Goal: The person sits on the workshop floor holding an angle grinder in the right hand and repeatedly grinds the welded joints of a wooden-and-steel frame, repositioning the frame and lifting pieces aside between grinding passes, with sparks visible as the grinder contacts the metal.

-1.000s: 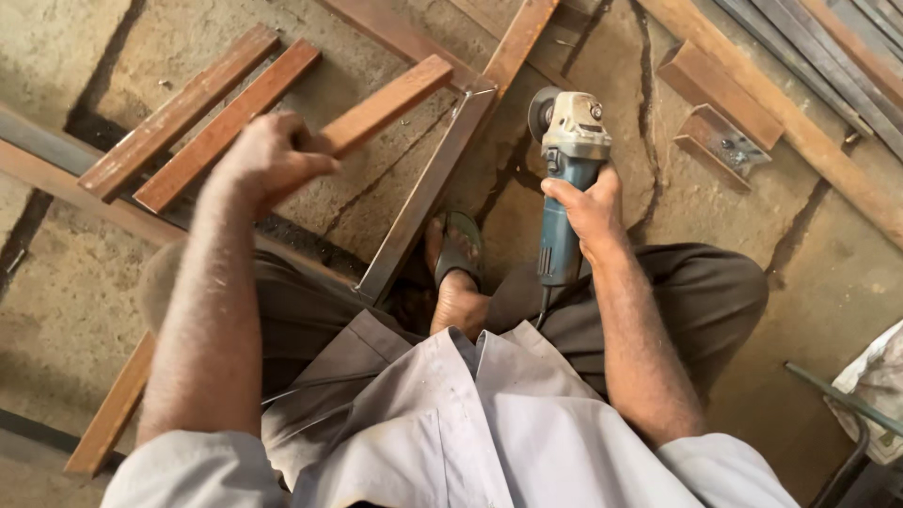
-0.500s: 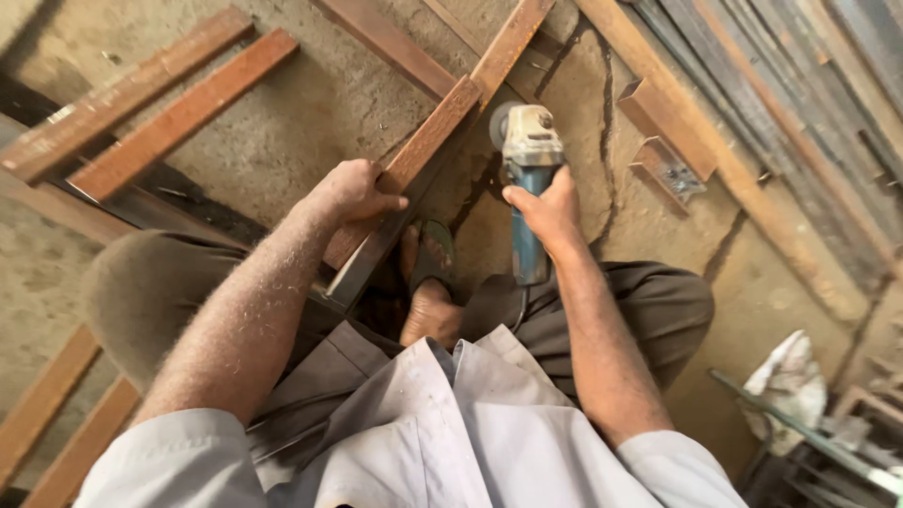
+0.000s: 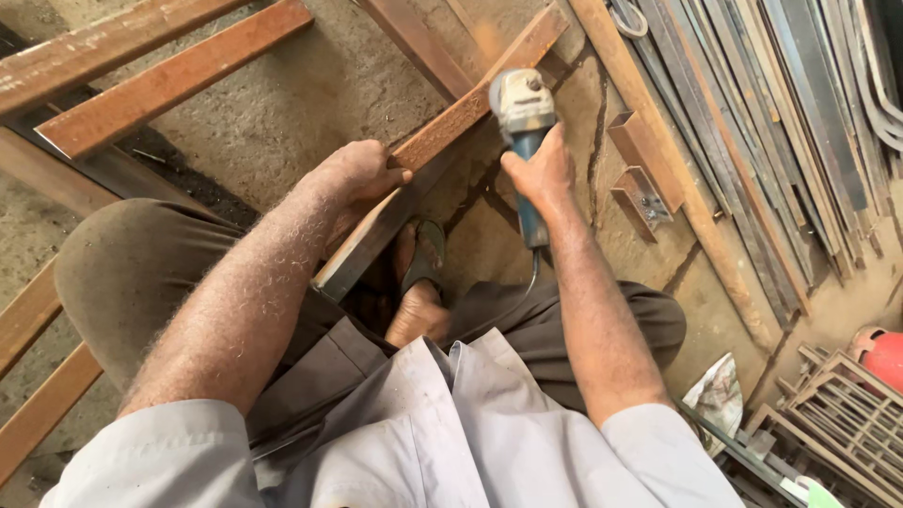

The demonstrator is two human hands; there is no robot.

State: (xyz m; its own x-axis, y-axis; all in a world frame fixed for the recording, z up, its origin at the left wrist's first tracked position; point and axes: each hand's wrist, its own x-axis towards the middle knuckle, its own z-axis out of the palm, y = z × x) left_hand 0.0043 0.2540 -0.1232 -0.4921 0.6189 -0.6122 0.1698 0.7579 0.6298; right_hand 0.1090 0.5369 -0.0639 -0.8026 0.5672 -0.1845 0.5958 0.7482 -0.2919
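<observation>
A pale grey short-sleeved shirt [image 3: 451, 433] covers the torso, with dark grey-brown trousers [image 3: 141, 282] below. Both forearms are bare and hairy. One foot wears a dark sandal [image 3: 425, 259].

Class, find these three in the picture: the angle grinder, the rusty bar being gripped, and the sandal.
Angle grinder [image 3: 523, 103], head view, on its grey head.
Rusty bar [image 3: 451, 122], head view, on its top face between hand and grinder.
Sandal [image 3: 430, 256], head view, on its strap.

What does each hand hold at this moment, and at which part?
The right hand grips the angle grinder by its blue body. The left hand grasps the rusty steel bar along its middle.
</observation>
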